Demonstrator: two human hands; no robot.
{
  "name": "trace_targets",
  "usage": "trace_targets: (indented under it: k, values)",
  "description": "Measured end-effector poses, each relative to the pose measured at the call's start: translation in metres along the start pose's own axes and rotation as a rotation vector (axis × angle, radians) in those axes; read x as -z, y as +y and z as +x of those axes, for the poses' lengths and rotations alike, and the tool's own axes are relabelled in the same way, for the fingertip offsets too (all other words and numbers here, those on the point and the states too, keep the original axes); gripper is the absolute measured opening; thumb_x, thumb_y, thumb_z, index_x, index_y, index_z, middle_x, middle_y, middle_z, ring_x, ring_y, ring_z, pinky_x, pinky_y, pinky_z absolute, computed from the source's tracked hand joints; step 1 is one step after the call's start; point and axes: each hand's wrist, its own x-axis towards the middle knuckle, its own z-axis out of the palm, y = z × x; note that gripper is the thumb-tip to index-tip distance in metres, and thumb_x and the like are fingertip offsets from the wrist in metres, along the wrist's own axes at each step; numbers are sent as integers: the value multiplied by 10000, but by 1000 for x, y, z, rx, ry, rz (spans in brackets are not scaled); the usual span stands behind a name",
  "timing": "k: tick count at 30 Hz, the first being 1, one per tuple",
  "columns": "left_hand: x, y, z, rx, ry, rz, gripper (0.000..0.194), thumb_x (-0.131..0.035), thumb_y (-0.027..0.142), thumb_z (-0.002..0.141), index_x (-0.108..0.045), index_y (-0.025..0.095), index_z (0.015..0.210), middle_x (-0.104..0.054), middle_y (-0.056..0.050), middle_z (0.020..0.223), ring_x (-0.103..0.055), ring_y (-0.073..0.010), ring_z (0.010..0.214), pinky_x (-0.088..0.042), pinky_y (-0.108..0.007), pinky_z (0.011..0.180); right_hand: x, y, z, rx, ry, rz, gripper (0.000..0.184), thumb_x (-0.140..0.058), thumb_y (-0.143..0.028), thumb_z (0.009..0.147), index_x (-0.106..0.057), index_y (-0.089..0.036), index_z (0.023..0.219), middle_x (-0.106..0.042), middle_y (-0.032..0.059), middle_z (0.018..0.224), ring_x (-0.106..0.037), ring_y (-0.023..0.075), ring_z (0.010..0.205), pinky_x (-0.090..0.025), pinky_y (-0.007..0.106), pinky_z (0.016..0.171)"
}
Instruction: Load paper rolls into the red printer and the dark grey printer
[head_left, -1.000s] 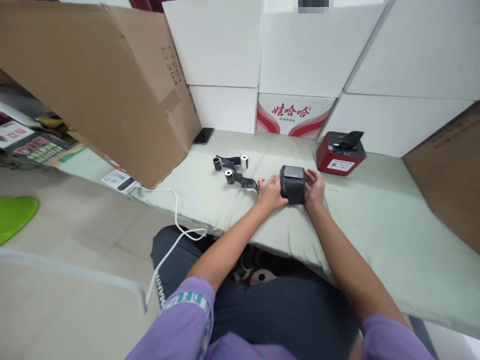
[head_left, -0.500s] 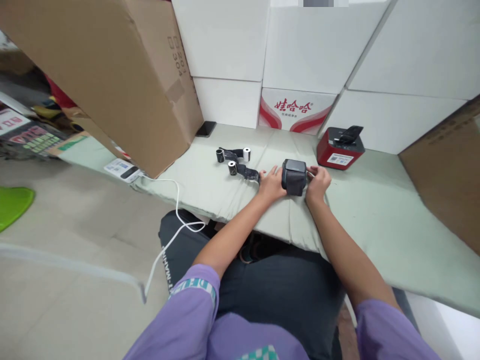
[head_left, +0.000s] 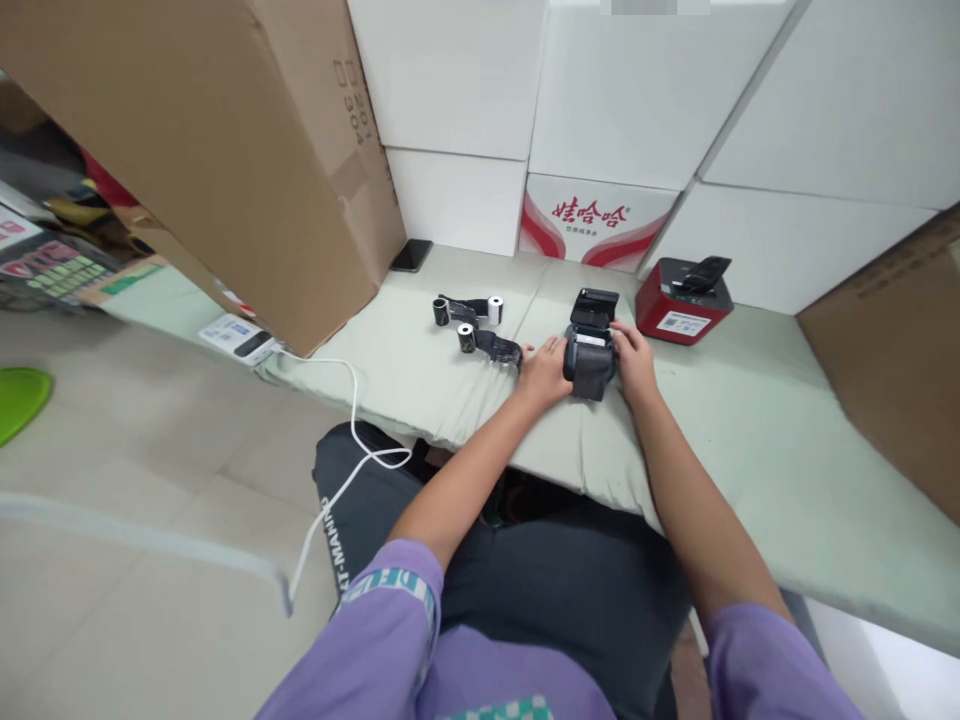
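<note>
A small black receipt printer (head_left: 591,338) stands on the cloth-covered table, its hinged lid (head_left: 597,304) raised and a white patch showing inside. From its near side hangs a dark paper strip (head_left: 592,380). My left hand (head_left: 543,374) grips the printer's left side. At the opposite side, my right hand (head_left: 636,362) has its fingers against the body near the lid hinge; how firmly they hold is partly hidden. Left of my left hand lie a paper roll (head_left: 466,339) with a dark strip trailing towards my fingers, a white roll (head_left: 495,309) and a dark roll (head_left: 441,312).
A red and black box-shaped device (head_left: 684,305) sits at the right. White cartons (head_left: 598,222) line the back, with a phone (head_left: 412,255) near a tall brown carton (head_left: 315,190). A white cable (head_left: 351,385) runs off the table edge from a white device (head_left: 238,338).
The printer's lid has swung up from closed to open. My right hand has shifted slightly along the printer's right side, while my left hand keeps its grip.
</note>
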Motion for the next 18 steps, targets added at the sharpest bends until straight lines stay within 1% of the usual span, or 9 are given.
trace_targets:
  k: [3,5,6,8,10,12,14,16,18]
  values:
    - [0,-2,0,4,-13,-4,663,-649,396,846,-472,177,1447,-566,-162,1482,-484,-311,1417,-330,-476,1178,8,-13,10,45,-18,-206,269,-712,-379,719,-785,-204,909,-702,111,1300,-632,300,1216,-431,482,1115]
    - [1,-2,0,15,-26,2,666,-651,391,845,-463,205,1456,-563,-146,1485,-491,-307,1409,-332,-474,1180,11,-25,24,33,-112,-426,175,-761,-299,663,-803,-219,813,-737,93,1192,-611,321,1233,-385,506,1153]
    - [2,-2,0,22,-32,4,666,-655,386,843,-462,216,1457,-559,-139,1489,-492,-304,1408,-332,-472,1182,10,-30,32,4,-171,-535,142,-786,-270,632,-805,-231,768,-751,82,1113,-611,329,1218,-376,520,1157]
    - [3,-2,0,31,-39,1,664,-670,382,834,-471,226,1449,-557,-135,1490,-500,-302,1400,-334,-467,1183,6,-38,49,-75,-281,-726,121,-833,-231,570,-794,-253,683,-754,61,922,-627,337,1148,-380,546,1145]
    - [4,-1,0,34,-38,-13,661,-682,392,829,-483,223,1436,-569,-136,1474,-519,-302,1379,-336,-467,1182,-1,-43,63,-119,-388,-858,124,-858,-219,539,-765,-263,609,-719,36,761,-651,317,1056,-408,538,1116]
    - [6,0,0,35,-36,-27,656,-685,414,831,-490,216,1425,-586,-139,1449,-536,-302,1358,-337,-472,1182,-6,-46,72,-109,-505,-904,134,-859,-250,547,-727,-263,560,-684,11,675,-672,265,919,-480,472,1040]
    - [7,0,0,38,-37,-36,652,-684,428,834,-495,210,1419,-602,-141,1423,-546,-304,1344,-335,-479,1183,-7,-50,75,-105,-583,-888,147,-843,-286,570,-701,-257,547,-669,-5,642,-660,214,773,-541,394,916]
    - [8,0,0,41,-45,-40,662,-694,423,824,-496,206,1417,-609,-143,1407,-550,-305,1338,-332,-486,1185,-2,-56,74,-140,-573,-856,127,-830,-278,577,-707,-245,578,-668,-8,642,-639,197,708,-553,366,838]
    - [8,0,1,54,-57,-47,684,-715,407,806,-490,208,1420,-604,-142,1411,-547,-305,1341,-327,-494,1192,7,-63,72,-165,-479,-783,90,-808,-253,599,-728,-225,631,-672,-2,660,-633,200,714,-544,376,836]
